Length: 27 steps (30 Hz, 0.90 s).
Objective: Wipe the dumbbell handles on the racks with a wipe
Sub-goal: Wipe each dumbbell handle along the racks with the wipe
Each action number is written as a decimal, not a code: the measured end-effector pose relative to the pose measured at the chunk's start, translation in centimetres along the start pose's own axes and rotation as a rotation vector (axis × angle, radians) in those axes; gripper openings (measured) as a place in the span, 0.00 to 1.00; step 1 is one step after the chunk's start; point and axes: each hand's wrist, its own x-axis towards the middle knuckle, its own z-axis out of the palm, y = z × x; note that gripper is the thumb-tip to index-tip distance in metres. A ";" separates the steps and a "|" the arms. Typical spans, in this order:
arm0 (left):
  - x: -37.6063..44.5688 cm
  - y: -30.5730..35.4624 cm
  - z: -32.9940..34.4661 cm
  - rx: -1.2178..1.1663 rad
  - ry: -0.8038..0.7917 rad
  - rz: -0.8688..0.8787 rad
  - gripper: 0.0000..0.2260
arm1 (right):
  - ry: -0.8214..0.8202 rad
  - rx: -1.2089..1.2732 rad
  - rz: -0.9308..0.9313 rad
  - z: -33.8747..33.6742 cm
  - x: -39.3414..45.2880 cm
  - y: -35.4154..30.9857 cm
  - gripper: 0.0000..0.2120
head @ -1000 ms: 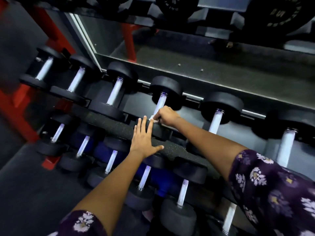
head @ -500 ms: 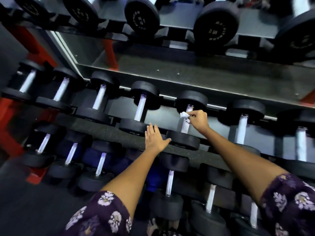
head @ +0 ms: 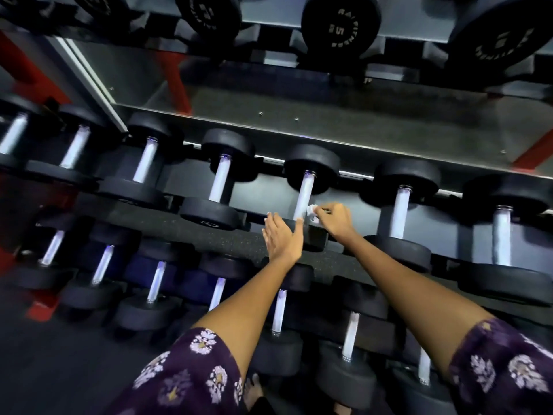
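Right hand (head: 336, 218) is pinching a small white wipe (head: 311, 211) with curled fingers and pressing it against the lower end of a chrome handle (head: 304, 195), just above the near head of that dumbbell on the middle rack tier. Judging by the grip, it's working the wad along the bar rather than wrapping it, so likely only one side of the handle is getting covered per pass. Left hand (head: 282, 239) is lying flat, fingers straight and together, holding nothing, resting on the near weight head beside the same handle; looks like it's bracing the dumbbell so it isn't rolling in its cradle, and steadying the lean-in. Neighbouring dumbbell (head: 220, 178) to the left and another (head: 400, 211) to the right are sitting in the same row, handles pointing away from the person, well apart from each other. A speckled rubber strip (head: 191, 232) is running along the front of this tier; a lower tier of smaller dumbbells is sitting below it, a metal shelf (head: 344, 127) above, and round weight heads (head: 341, 23) on the top tier. Red frame posts (head: 176, 82) are showing behind. Floor is dark. Lighting is dim, with edges blurring.
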 end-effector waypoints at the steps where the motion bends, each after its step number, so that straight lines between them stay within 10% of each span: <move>1: 0.2 0.4 0.6 -0.063 0.053 -0.060 0.31 | 0.011 -0.014 -0.026 0.1 0.3 0.1 0.11; 10: 2.4 2.5 6.4 -0.098 0.508 -0.349 0.27 | 0.000 -0.009 -0.246 0.3 4.0 2.0 0.08; 16: 2.7 2.3 6.3 0.199 0.450 -0.312 0.24 | -0.082 -0.180 -0.438 1.2 6.6 1.5 0.10; 20: 3.2 1.5 5.4 0.447 0.356 -0.020 0.26 | -0.316 -0.396 -0.638 2.5 6.3 2.6 0.08; 27: 2.2 -3.1 5.3 0.448 0.317 0.471 0.36 | -0.192 -0.450 -0.687 1.8 8.0 2.5 0.08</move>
